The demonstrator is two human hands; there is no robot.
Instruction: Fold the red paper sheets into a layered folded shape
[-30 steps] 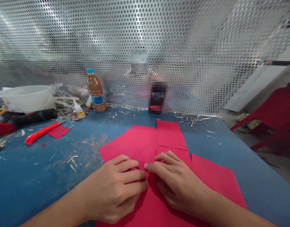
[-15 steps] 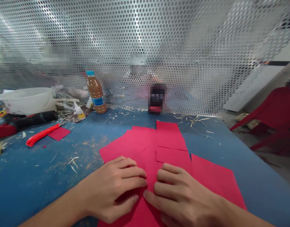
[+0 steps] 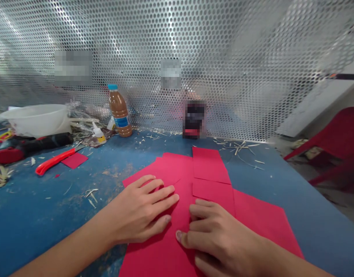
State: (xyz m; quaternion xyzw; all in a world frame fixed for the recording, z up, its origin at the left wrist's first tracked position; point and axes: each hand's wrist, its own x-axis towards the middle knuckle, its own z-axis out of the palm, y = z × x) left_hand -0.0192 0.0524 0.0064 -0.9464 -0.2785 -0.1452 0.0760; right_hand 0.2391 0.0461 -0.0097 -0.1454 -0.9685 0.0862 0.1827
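Observation:
Several red paper sheets (image 3: 177, 165) lie overlapped on the blue table, two smaller pieces (image 3: 210, 165) among them at the upper right. My left hand (image 3: 145, 209) rests flat on the left side of the red paper, its fingers spread and pointing right. Close to its right, my right hand (image 3: 220, 234) is on the paper too, with most fingers curled under and one fingertip reaching left onto the sheet. Whatever its curled fingers may hold is hidden. Another red sheet (image 3: 266, 215) extends from beneath the right forearm.
On the left are a red-handled knife (image 3: 57, 160), a small red paper piece (image 3: 75, 160), a glue bottle (image 3: 98, 133), a white bowl (image 3: 39, 119) and a black-and-red tool (image 3: 46, 143). A brown drink bottle (image 3: 120, 113) stands before the perforated metal wall (image 3: 223, 50). Straw scraps (image 3: 242, 147) litter the table.
My left hand has spread its fingers and moved slightly up and away from the right hand, baring more red paper. The right hand has barely moved. The view has shifted slightly.

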